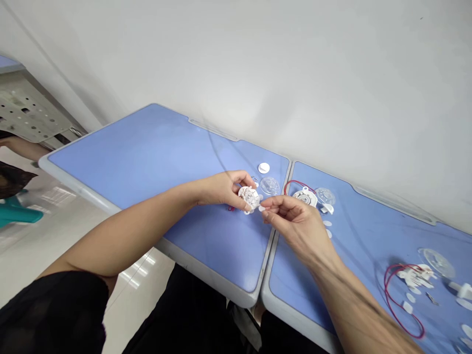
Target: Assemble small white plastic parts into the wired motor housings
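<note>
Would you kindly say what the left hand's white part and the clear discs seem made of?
White part: likely opaque moulded plastic, judging by solid white and shaped edges; finish unclear. Clear discs: probably glossy plastic, see-through with bright glints; glass possible.

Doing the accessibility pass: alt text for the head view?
A person's left hand holds a round white part while the right hand pinches a small white piece close beside it, over two blue tabletops set side by side. Clear discs, loose white parts and red wires lie there.
</note>
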Action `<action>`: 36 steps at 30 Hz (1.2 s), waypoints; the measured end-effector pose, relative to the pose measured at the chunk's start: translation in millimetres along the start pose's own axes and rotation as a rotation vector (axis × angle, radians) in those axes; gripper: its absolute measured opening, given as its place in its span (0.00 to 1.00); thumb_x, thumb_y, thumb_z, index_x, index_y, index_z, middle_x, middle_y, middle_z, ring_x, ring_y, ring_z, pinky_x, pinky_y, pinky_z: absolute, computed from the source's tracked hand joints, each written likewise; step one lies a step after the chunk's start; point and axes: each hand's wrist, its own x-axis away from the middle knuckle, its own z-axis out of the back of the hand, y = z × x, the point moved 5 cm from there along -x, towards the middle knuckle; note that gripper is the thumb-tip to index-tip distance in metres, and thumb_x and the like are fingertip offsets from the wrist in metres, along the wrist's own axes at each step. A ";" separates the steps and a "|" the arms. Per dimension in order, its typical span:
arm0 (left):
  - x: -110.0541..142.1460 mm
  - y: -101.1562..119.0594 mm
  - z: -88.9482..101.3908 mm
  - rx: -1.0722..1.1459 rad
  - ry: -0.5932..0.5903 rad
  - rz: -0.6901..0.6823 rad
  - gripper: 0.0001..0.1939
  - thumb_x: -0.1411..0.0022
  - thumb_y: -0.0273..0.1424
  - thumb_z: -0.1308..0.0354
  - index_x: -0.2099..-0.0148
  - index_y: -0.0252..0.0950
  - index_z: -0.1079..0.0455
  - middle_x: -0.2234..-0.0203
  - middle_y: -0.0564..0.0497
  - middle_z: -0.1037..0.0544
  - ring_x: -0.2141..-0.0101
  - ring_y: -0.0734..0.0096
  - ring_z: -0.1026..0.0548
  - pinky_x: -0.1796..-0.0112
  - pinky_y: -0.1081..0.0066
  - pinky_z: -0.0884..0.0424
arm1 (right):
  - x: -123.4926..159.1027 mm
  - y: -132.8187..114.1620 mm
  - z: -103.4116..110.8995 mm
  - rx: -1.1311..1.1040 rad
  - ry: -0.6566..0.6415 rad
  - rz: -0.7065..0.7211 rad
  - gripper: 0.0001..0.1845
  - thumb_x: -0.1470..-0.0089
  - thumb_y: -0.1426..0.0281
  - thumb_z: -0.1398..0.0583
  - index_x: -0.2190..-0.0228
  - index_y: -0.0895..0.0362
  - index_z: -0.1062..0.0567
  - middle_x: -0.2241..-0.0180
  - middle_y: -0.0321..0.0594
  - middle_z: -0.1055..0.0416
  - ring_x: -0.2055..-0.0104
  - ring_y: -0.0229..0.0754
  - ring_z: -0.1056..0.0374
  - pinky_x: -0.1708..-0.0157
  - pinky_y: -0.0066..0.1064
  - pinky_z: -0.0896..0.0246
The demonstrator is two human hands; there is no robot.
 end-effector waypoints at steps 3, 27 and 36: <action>0.0 0.1 -0.4 0.005 0.002 0.005 0.26 0.59 0.25 0.31 0.57 0.35 0.37 0.67 0.52 0.27 0.72 0.75 0.27 0.74 0.73 0.32 | 0.5 -0.1 1.1 0.026 0.014 0.003 0.10 0.56 0.64 0.35 0.71 0.57 0.24 0.79 0.35 0.30 0.76 0.37 0.34 0.74 0.30 0.37; 1.5 2.0 -11.3 -0.002 -0.056 0.034 0.24 0.56 0.26 0.32 0.57 0.35 0.38 0.67 0.53 0.28 0.70 0.74 0.27 0.72 0.71 0.30 | -3.1 2.5 -1.3 -0.024 -0.023 0.094 0.08 0.54 0.63 0.35 0.76 0.55 0.23 0.72 0.37 0.30 0.69 0.39 0.37 0.67 0.33 0.44; 1.3 1.7 -13.6 -0.009 -0.061 0.037 0.23 0.55 0.25 0.33 0.56 0.34 0.37 0.70 0.54 0.27 0.73 0.75 0.28 0.77 0.75 0.34 | -9.9 16.7 1.0 -0.430 -0.056 -0.230 0.11 0.64 0.64 0.29 0.78 0.56 0.23 0.77 0.34 0.32 0.77 0.33 0.44 0.76 0.27 0.49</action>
